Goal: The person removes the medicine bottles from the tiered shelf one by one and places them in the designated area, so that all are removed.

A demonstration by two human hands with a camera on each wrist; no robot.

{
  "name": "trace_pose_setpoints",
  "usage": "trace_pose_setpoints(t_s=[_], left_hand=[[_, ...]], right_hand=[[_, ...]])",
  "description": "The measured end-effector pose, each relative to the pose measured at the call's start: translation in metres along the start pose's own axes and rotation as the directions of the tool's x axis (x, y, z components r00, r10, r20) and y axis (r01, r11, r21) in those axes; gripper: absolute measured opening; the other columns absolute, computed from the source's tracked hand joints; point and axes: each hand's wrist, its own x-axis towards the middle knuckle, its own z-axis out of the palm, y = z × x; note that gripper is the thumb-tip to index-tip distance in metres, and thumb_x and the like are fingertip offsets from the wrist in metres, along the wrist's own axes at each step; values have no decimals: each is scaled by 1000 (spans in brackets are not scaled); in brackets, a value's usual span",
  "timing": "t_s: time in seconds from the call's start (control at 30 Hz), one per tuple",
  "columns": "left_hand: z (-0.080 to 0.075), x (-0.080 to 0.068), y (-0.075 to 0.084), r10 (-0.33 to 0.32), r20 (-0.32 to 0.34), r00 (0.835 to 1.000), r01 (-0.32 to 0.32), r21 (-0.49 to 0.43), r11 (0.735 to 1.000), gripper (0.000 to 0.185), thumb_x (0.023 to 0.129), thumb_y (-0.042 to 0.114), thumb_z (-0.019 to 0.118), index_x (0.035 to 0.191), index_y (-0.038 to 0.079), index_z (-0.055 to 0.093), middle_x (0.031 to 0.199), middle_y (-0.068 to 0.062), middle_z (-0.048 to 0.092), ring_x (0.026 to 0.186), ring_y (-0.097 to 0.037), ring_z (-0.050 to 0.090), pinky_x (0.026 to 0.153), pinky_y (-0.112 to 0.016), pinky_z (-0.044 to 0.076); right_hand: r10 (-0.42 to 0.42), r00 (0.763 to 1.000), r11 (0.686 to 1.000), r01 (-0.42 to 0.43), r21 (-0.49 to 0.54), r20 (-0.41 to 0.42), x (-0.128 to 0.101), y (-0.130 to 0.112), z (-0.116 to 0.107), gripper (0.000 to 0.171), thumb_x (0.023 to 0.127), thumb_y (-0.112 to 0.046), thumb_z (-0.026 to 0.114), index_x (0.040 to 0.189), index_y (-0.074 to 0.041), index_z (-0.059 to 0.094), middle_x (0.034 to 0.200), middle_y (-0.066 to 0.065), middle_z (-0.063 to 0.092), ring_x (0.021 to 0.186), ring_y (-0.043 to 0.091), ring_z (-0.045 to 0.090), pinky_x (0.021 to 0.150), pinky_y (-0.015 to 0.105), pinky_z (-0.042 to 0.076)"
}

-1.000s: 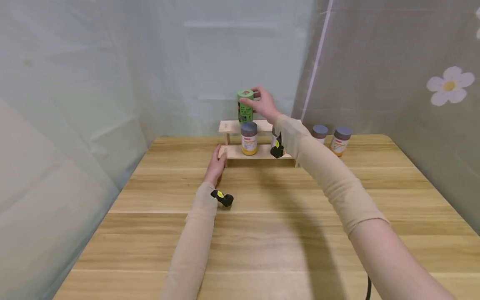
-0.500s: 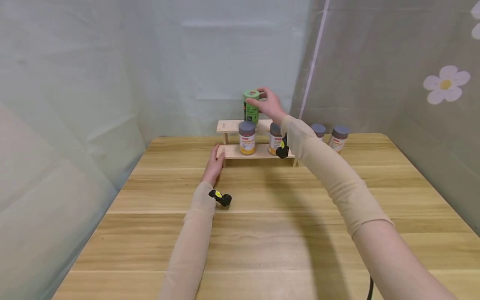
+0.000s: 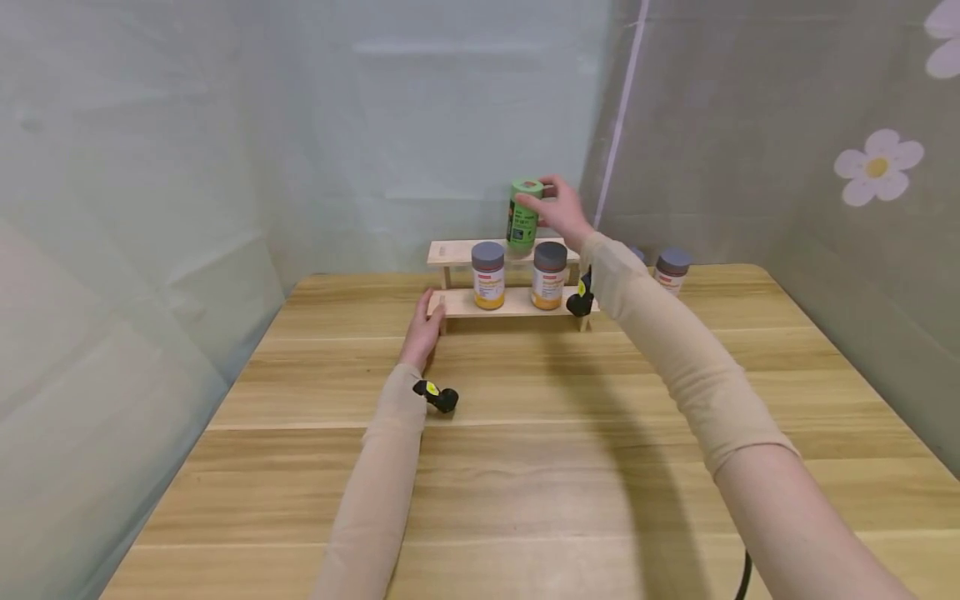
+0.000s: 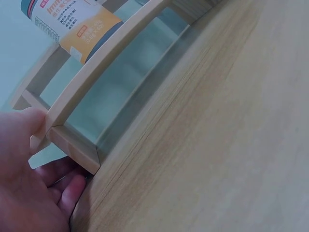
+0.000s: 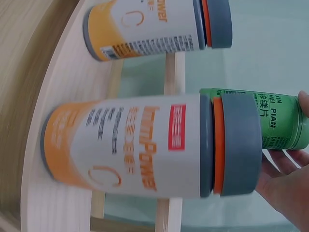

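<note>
**Green bottle held above the top shelf of a small wooden rack**

A wooden table (image 3: pixel 525 417) filled most of the head view, backed by pale fabric walls. At its far edge stood a two-tier wooden rack (image 3: pixel 457 251). On the lower tier stood two upright white-and-orange bottles with grey lids, one on the left (image 3: pixel 488 275) and one on the right (image 3: pixel 549 275); their contents could not be seen. Two more grey-lidded bottles stood on the table right of the rack; the nearer one (image 3: pixel 672 268) was plain, the other mostly hidden behind the right sleeve.

The right hand (image 3: pixel 562 212) held a green bottle (image 3: pixel 522 217) near its lid, fingers and thumb curled round it. The bottle hung slightly tilted over the upper tier, behind the two lower bottles; whether its base touched the shelf could not be told. The right wrist view showed its green label (image 5: pixel 270 118) just behind a grey lid.

The left hand (image 3: pixel 423 329) rested on the table against the rack's left end, thumb on the lower shelf's corner (image 4: pixel 53 130) and fingers loosely curled beneath it.
</note>
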Motion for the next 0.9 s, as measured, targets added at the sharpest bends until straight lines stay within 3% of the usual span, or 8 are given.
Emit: trace_pose_setpoints(t_s=[0.5,0.9], left_hand=[[0,4,0,-1,12,1000,2,-19,1000,59,104,36,39,156,25,16,164,-6,14,149,-32,20,123,-49,16],[3,3,1,3,13,1000,-2,-41,999,59,103,36,41,156,25,17,164,-6,15,149,-32,20,123,-49,16]], right_hand=[[42,996,999,-40,27,-73,2,2,-20,56,89,-32,70,134,-11,46,135,12,51,115,21,54,93,37,55],[33,996,999,-32,21,-78,0,6,-30,54,90,-33,69,134,-11,47,133,11,51,114,20,54,93,37,54]])
